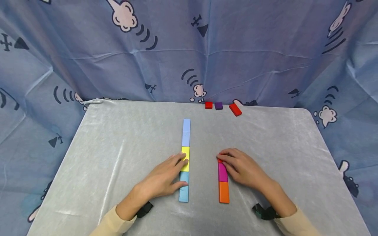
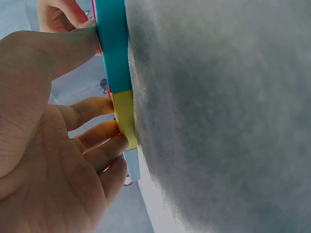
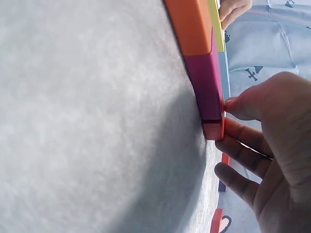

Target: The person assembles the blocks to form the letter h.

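Note:
A straight row holds light blue (image 1: 183, 194), yellow (image 1: 185, 167) and periwinkle (image 1: 186, 133) blocks. My left hand (image 1: 159, 180) rests its fingertips on the yellow part and its thumb on the light blue; the left wrist view shows the hand (image 2: 53, 141) against the teal-looking (image 2: 112, 48) and yellow (image 2: 125, 121) side faces. To the right, orange (image 1: 223, 192), magenta (image 1: 222, 173) and small red (image 1: 220, 161) blocks touch end to end. My right hand (image 1: 246, 168) pinches the red block, partly hidden; in the right wrist view, thumb and fingers of that hand (image 3: 277, 150) meet it (image 3: 212, 131).
At the far edge of the grey-covered table (image 1: 141, 127) lie a small red block (image 1: 208, 105), a purple block (image 1: 218, 106) and a longer, angled red block (image 1: 235, 109). A blue patterned cloth (image 1: 171, 36) hangs behind and around the table.

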The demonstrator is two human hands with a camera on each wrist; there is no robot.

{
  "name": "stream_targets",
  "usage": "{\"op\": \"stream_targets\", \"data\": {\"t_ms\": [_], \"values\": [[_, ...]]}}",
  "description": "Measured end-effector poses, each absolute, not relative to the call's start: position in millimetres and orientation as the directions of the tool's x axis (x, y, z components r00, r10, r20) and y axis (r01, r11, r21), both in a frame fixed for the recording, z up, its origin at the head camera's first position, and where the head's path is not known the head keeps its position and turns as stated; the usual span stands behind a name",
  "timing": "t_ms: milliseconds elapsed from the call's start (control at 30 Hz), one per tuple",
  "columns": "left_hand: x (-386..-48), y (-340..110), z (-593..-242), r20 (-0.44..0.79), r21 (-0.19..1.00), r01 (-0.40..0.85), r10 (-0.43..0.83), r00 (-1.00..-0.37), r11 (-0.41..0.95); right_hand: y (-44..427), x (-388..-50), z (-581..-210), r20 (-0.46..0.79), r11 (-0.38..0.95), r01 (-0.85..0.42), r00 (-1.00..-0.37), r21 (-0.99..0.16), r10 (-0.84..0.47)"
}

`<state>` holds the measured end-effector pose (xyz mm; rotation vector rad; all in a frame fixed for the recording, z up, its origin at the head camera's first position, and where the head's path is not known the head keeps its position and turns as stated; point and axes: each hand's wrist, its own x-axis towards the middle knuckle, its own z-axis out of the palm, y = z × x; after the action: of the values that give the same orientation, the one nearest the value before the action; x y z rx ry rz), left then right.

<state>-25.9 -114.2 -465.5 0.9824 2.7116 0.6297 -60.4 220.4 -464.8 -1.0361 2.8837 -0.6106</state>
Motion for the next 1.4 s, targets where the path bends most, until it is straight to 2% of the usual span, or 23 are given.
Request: {"op": "stream_targets", "data": {"t_ms": [500,1067,1400], "values": [[-25.8,-114.5,-464.9,-0.027,0.449,0.568,0.646,-0.763,0.69,219.2,-50.5,-463.1,0.06,0.746,-0.562,-0.811,-0.358,-0.582],[-25.4,-114.3,-464.8,-0.017,0.441,0.579,0.652,-0.758,0.686,223.2,-35.6,-469.4,0.135,0.731,-0.591,-0.801,-0.342,-0.584],[-26.6,-114.5,-464.6,-0.025,0.444,0.572,0.648,-0.761,0.689,226.2,-19.6,-467.9,0.092,0.748,-0.557,-0.819,-0.362,-0.566]]}}
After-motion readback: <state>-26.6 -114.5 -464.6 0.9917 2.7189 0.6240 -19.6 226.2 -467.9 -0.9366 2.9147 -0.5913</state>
